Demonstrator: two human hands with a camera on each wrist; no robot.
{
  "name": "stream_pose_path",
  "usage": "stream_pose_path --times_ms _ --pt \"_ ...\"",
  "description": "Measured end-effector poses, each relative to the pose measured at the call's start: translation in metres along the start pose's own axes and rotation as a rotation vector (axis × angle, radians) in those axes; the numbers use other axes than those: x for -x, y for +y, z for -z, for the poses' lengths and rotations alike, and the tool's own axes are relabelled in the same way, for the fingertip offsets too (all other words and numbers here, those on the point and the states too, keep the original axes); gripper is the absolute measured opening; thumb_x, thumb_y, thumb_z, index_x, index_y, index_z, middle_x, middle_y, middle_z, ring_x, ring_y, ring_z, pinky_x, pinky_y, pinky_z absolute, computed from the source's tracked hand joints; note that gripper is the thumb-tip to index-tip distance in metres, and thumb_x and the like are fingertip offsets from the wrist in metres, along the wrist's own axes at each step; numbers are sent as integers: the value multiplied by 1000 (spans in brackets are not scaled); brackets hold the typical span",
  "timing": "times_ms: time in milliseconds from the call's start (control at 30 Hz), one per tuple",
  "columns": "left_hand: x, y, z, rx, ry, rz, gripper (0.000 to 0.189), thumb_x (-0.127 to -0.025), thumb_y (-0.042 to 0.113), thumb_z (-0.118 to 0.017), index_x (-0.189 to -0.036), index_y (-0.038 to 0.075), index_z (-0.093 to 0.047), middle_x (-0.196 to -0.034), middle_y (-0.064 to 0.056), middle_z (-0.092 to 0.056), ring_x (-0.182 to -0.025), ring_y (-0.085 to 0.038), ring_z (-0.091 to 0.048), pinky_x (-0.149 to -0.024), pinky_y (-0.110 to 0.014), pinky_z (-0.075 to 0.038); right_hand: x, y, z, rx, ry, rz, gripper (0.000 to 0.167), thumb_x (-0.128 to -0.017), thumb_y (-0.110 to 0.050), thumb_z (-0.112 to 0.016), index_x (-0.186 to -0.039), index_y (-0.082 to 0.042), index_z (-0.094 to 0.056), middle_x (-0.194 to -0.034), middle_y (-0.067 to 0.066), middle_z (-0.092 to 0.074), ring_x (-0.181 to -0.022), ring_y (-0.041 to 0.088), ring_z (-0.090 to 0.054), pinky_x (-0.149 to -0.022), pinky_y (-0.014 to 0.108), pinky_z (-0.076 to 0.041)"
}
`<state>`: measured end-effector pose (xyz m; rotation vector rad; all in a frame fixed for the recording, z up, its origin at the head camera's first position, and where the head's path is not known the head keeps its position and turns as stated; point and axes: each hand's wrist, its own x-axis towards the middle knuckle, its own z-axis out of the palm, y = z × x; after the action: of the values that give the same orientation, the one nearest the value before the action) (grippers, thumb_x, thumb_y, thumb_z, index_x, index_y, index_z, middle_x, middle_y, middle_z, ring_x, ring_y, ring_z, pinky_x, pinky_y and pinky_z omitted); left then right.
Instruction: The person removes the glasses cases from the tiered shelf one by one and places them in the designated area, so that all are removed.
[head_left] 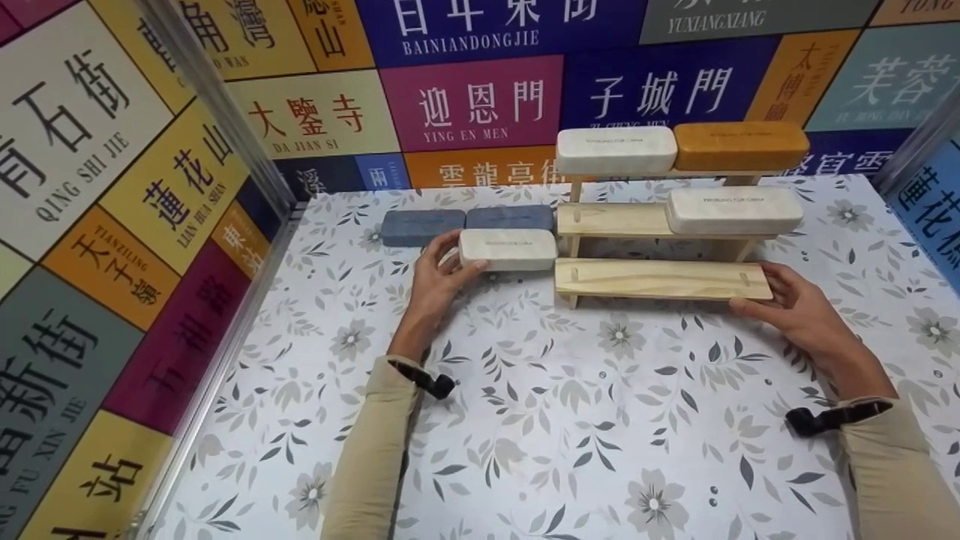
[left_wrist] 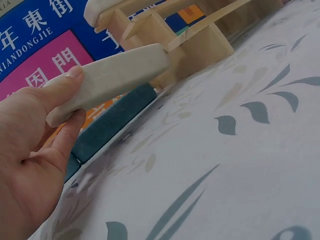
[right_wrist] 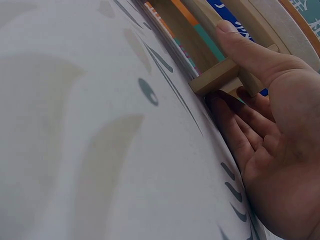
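My left hand (head_left: 433, 283) pinches the left end of a white rounded block (head_left: 508, 251) with small print on top. In the left wrist view this block is raised off the table, its far end close to the wooden stepped stand (head_left: 660, 279). My right hand (head_left: 799, 304) grips the right end of the stand's lowest step, thumb at the front edge and other fingers behind the end piece. On the middle step, at the right, lies another white block (head_left: 735, 210). The top step carries a white block (head_left: 615, 150) beside an orange-brown block (head_left: 741, 146).
Two grey-blue blocks, one at the left (head_left: 424, 227) and one nearer the stand (head_left: 510, 217), lie end to end behind the held block. A floral cloth (head_left: 525, 420) covers the table. Printed panels (head_left: 472, 105) stand at the back and sides.
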<state>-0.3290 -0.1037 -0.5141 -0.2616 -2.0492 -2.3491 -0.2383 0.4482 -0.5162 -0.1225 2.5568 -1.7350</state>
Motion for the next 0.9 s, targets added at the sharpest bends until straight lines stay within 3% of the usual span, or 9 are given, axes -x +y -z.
stream_pose_path --times_ms 300,467,567,767,900 --pt "-1 -6 5 -36 -28 47 76 -90 12 -90 -156 11 -54 -157 -7 -57 -138 -26 -65 -103 -34 -63 1 1 -1 -50 -5 20 80 -103 -4 -73 -168 0 -28 -135 -24 -63 -113 -7 -68 -92 8 -54" --pt "-2 -9 9 -230 -3 -29 67 -90 17 -91 -150 13 -63 -149 -9 -63 -137 -27 -65 -107 -36 -59 1 0 -1 -86 -5 27 79 -102 -2 -73 -168 1 -29 -135 -23 -64 -113 -6 -69 -92 8 -55" --pt "-3 -11 10 -330 10 -64 68 -90 17 -91 -151 9 -63 -149 -10 -64 -137 -27 -64 -113 -37 -56 1 0 -1 -86 -2 29 79 -102 -2 -73 -168 1 -30 -135 -22 -65 -112 -6 -69 -91 8 -55" --pt "-4 -13 8 -359 36 -71 66 -92 10 -88 -151 2 -61 -150 -16 -65 -142 -29 -62 -119 -33 -52 0 0 -1 -57 4 20 80 -102 -3 -74 -168 2 -28 -133 -23 -64 -111 -6 -69 -92 7 -55" --pt "-3 -13 4 -424 53 -110 61 -94 8 -85 -150 0 -61 -149 -19 -64 -141 -31 -63 -119 -34 -53 0 0 -2 -63 1 24 78 -102 -4 -74 -167 0 -31 -134 -21 -65 -112 -5 -69 -91 8 -55"
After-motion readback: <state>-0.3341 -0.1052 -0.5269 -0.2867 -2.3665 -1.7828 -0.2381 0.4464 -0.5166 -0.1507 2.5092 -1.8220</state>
